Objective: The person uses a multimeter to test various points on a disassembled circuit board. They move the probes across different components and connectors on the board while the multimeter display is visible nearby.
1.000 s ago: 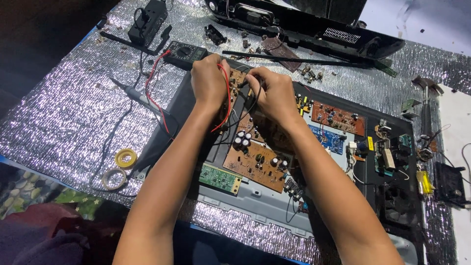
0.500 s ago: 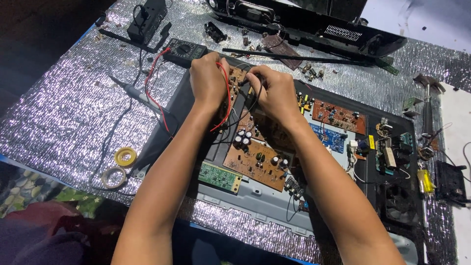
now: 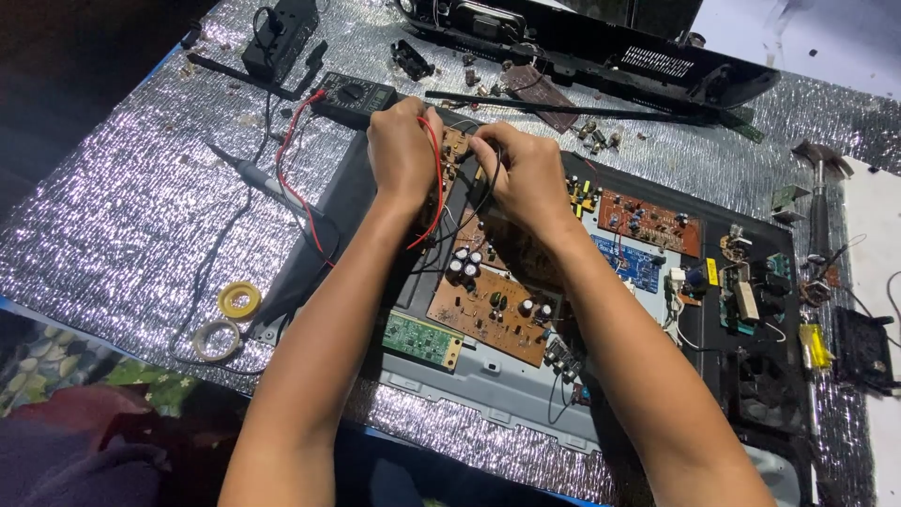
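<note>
While both fists pinch probe wires over the brown circuit board [image 3: 488, 300], a multimeter [image 3: 354, 96] lies beside the left hand [image 3: 404, 150].

Yellow tape roll [image 3: 239, 300], hammer [image 3: 820, 178], possibly a green board [image 3: 422, 339]

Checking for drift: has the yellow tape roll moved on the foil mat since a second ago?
No. The yellow tape roll sits beside the clear tape ring, same as earlier.

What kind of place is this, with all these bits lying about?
Probably an electronics repair bench. An opened flat panel's grey metal back carries a brown circuit board with black capacitors, a black dial multimeter lies nearby, and a crinkled silver foil mat covers the surface.
</note>
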